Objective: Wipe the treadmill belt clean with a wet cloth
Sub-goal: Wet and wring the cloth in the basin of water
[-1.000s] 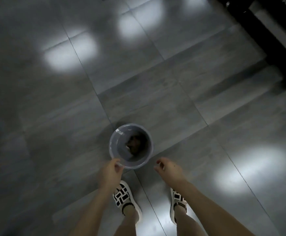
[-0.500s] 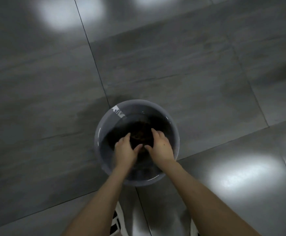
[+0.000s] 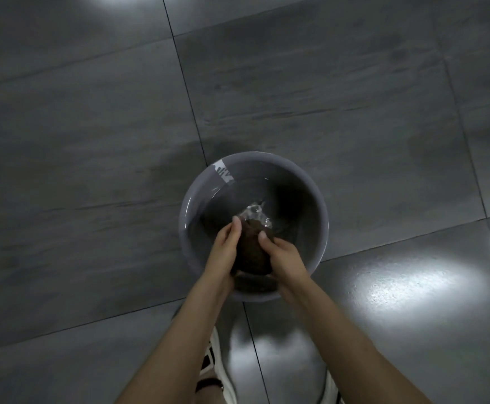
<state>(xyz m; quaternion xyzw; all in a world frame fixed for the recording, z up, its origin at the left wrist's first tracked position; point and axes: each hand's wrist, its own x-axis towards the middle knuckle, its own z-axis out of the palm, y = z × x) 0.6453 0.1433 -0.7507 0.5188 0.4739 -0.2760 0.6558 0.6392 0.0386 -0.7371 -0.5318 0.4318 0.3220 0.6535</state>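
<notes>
A grey round basin (image 3: pixel 310 188) with water in it stands on the tiled floor just in front of my feet. A dark brown wet cloth (image 3: pixel 252 249) is bunched up above the water, at the near side of the basin. My left hand (image 3: pixel 225 249) grips the cloth from the left and my right hand (image 3: pixel 281 253) grips it from the right. Water ripples and drips at the cloth's far end. The treadmill is out of view.
Grey floor tiles (image 3: pixel 296 83) with dark joints surround the basin, with bright light patches on the floor at the right (image 3: pixel 412 284). My feet in white shoes (image 3: pixel 217 371) stand just behind the basin.
I bent down from standing over the basin. Both hands went into the water, took hold of the cloth and lifted it towards the near side.
</notes>
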